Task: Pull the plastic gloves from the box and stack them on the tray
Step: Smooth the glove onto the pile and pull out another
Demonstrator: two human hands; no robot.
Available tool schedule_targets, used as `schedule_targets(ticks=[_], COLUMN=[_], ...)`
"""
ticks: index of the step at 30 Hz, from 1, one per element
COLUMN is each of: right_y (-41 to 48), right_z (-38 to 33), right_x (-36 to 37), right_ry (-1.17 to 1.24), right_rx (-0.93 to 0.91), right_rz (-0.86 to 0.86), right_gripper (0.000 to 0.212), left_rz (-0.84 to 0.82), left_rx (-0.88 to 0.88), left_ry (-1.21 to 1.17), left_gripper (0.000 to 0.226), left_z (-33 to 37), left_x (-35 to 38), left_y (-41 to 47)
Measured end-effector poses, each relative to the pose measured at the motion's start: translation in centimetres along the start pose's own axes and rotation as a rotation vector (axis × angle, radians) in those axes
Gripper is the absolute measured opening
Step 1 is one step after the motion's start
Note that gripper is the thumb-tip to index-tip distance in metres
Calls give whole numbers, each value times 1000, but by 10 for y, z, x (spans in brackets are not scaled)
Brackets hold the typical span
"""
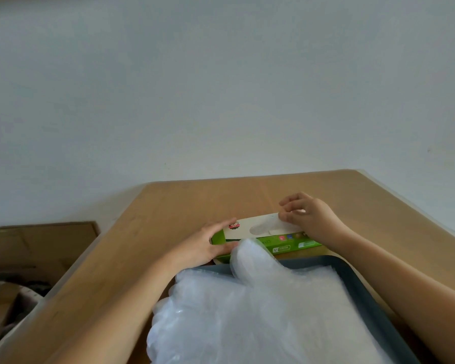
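Box point(258, 236) held between left grip point(208, 244), right grip point(307, 216)

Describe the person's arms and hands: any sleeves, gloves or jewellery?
The left hand and right hand are uncovered: no gloves, rings, watch or bracelet show. No sleeves appear on either arm up to the frame's edge.

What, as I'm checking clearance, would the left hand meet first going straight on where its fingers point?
The box: the left hand holds its left end, so it would likely just push it toward the right hand.
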State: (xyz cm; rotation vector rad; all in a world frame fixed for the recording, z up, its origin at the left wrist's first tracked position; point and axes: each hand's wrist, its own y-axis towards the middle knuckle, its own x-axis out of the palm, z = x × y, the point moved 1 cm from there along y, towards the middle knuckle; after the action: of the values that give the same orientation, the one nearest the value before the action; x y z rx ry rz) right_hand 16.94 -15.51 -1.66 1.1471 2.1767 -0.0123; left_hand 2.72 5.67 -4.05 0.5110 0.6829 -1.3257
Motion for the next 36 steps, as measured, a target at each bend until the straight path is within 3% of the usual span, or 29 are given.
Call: schedule_targets(ticks=[2, 7, 10, 12, 16, 18, 22, 24, 30, 33, 36], right_y=[0, 1, 5, 10, 13, 8, -5, -10, -13, -12, -10], right_z=[3, 9, 5, 0, -27, -43, -67, -71, -74, -73, -70], right_x=[0, -14, -26, -36, -56, -56, -43, -37, -31, -30, -31], right_ry=[154, 827, 1205, 1299, 1134, 993, 815, 715, 328, 217, 163], right_rx=[66, 286, 220, 150, -2, -12, -18, -33, -114, -114, -114], right_rz=[80, 229, 209, 181, 119, 81, -88, -170, -107, -87, -5], right_gripper=[18, 16, 21, 22, 16, 14, 15, 16, 13, 13, 13], left_rz=[-9, -40, -28, -20, -28, 19, 129, 125, 20, 176, 245], left_rx=[-4, -9, -15, -7, 12, -3, 146, 197, 89, 98, 85], left_ry=[12, -1, 23, 34, 25, -94, -269, -410, -926, -921, -863], left_gripper=[79, 77, 83, 80, 70, 69, 103, 108, 76, 21, 15], left_z=[-1, -4, -4, -4, 4, 16, 48, 63, 82, 84, 79], left_x=[-1, -2, -3, -3, -4, -11, -26, -24, -26, -28, -25], left_y=[1, 3, 4, 5, 3, -2, -11, -14, -24, -24, -19])
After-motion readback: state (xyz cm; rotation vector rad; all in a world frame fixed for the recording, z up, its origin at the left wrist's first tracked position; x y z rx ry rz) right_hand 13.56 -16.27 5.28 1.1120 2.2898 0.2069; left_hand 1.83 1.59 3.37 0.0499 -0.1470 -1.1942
